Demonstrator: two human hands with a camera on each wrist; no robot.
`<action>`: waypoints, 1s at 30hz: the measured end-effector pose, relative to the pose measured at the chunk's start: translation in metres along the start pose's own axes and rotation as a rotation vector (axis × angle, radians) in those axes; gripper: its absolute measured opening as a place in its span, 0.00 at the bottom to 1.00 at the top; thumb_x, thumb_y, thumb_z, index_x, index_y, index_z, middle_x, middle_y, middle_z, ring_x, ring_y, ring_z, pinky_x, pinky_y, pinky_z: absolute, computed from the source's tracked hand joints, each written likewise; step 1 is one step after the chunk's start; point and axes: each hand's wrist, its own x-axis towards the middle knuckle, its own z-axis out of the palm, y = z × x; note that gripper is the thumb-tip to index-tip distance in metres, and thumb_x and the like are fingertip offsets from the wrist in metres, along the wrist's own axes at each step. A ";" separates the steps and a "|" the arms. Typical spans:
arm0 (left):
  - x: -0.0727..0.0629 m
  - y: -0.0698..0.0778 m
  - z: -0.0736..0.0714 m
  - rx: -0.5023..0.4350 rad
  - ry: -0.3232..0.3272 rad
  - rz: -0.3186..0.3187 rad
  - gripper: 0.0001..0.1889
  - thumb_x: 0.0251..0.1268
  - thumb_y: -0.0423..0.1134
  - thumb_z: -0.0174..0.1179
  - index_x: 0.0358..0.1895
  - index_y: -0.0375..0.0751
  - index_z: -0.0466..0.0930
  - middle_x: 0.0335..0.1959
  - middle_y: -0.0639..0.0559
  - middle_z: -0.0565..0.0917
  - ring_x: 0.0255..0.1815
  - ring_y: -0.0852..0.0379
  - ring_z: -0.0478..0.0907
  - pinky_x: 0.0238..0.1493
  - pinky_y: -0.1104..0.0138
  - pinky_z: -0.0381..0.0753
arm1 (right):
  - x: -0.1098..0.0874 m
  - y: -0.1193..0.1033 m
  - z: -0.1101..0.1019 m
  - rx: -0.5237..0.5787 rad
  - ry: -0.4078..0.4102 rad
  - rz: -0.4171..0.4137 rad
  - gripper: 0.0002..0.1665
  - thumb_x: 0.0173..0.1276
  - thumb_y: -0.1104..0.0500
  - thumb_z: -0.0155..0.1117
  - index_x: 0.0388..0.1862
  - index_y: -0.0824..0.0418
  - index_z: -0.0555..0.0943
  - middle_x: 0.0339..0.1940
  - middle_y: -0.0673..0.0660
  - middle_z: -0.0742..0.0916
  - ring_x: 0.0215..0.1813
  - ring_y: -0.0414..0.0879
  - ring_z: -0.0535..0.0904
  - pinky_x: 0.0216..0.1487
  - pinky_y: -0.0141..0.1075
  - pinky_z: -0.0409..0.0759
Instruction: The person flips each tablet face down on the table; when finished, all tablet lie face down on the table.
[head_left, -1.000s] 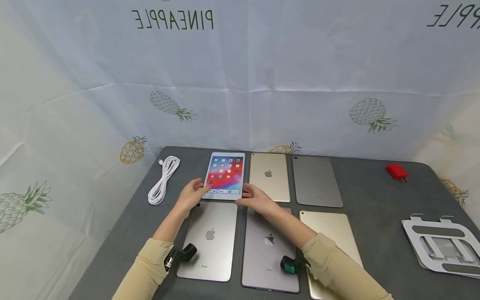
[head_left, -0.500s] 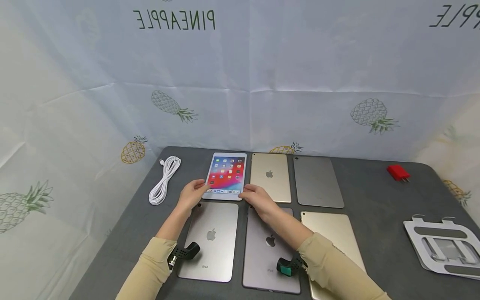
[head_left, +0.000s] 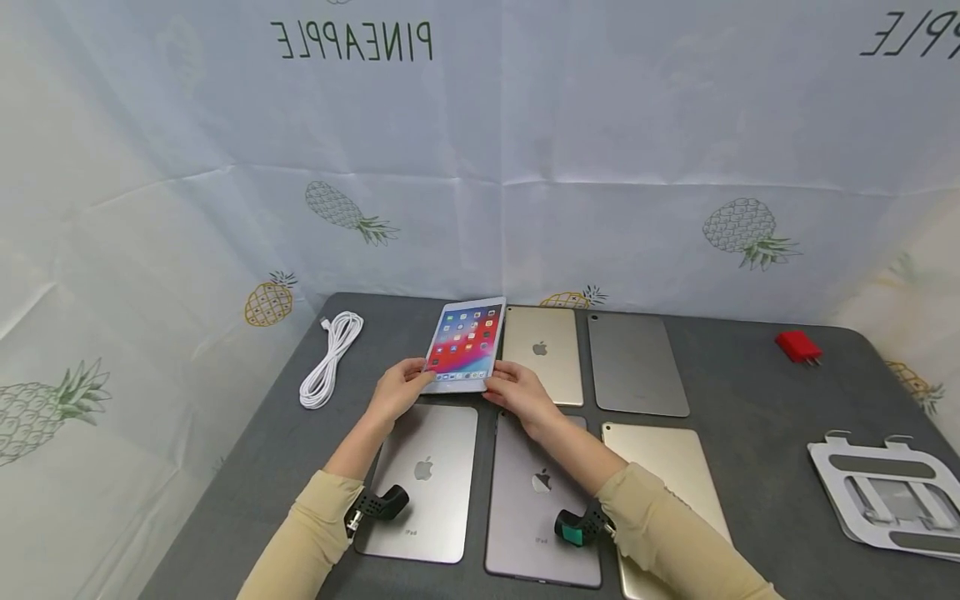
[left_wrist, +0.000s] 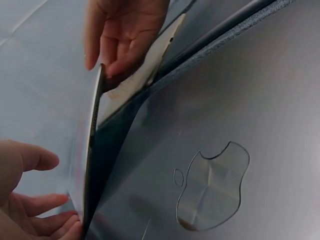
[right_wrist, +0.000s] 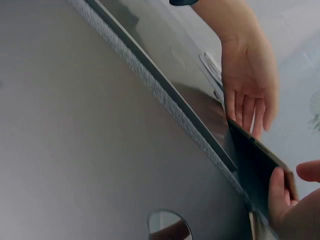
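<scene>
A white-framed tablet [head_left: 467, 340] with a lit screen of app icons is raised off the dark table and tilted, its near edge toward the hands. My left hand [head_left: 397, 392] grips its near left corner, thumb at the front edge. At the near right corner, my right hand [head_left: 523, 395] grips it with the thumb in front and fingers underneath. Seen edge-on, the tablet [left_wrist: 91, 145] stands clear of the surface in the left wrist view. Its dark underside [right_wrist: 252, 155] shows in the right wrist view, where the fingers of my right hand [right_wrist: 295, 212] reach below it.
Tablets lie face down around the hands: silver [head_left: 420, 492], dark grey [head_left: 536, 508], gold [head_left: 540, 358], grey [head_left: 637, 367] and another gold [head_left: 671, 467] under the right forearm. A coiled white cable [head_left: 326, 362] is at left; a red charger plug [head_left: 797, 346] and a folded stand [head_left: 888, 492] at right.
The lit tablet, flat on the table before, has come up off it and turned slightly, its far end shifting right. Both hands have closed on its near corners, the left moving a little right.
</scene>
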 end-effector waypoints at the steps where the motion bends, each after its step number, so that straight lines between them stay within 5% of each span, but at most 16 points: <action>1: 0.000 0.001 0.001 0.008 -0.004 0.003 0.24 0.69 0.41 0.59 0.64 0.31 0.72 0.60 0.35 0.75 0.62 0.42 0.71 0.61 0.50 0.71 | 0.001 0.000 -0.001 0.004 0.008 -0.010 0.28 0.70 0.71 0.57 0.67 0.78 0.64 0.52 0.68 0.79 0.42 0.45 0.82 0.49 0.37 0.83; 8: 0.001 0.008 0.011 0.038 -0.057 0.047 0.21 0.69 0.44 0.59 0.59 0.35 0.78 0.56 0.40 0.80 0.58 0.45 0.74 0.59 0.51 0.72 | -0.001 -0.014 -0.003 -0.066 0.086 -0.113 0.27 0.64 0.71 0.62 0.62 0.75 0.71 0.44 0.64 0.80 0.37 0.43 0.83 0.42 0.36 0.84; 19: 0.004 0.012 0.025 -0.143 -0.257 0.095 0.21 0.78 0.40 0.47 0.64 0.27 0.70 0.61 0.33 0.75 0.62 0.40 0.73 0.63 0.53 0.72 | -0.022 -0.045 0.003 -0.608 0.061 -0.489 0.24 0.66 0.59 0.66 0.61 0.63 0.77 0.41 0.55 0.85 0.36 0.44 0.85 0.31 0.36 0.82; 25: -0.001 0.022 0.015 -0.184 -0.254 0.131 0.24 0.79 0.45 0.46 0.64 0.30 0.71 0.61 0.36 0.76 0.61 0.43 0.75 0.62 0.58 0.74 | -0.020 -0.047 0.010 -0.682 0.042 -0.614 0.30 0.65 0.56 0.70 0.65 0.61 0.75 0.43 0.55 0.84 0.39 0.44 0.85 0.32 0.36 0.81; 30: -0.009 0.044 0.001 -0.242 -0.209 0.225 0.26 0.74 0.54 0.52 0.62 0.36 0.76 0.60 0.41 0.78 0.58 0.47 0.78 0.55 0.63 0.79 | -0.013 -0.038 0.014 -0.662 0.031 -0.651 0.36 0.61 0.58 0.73 0.66 0.65 0.73 0.42 0.56 0.82 0.45 0.49 0.83 0.45 0.45 0.82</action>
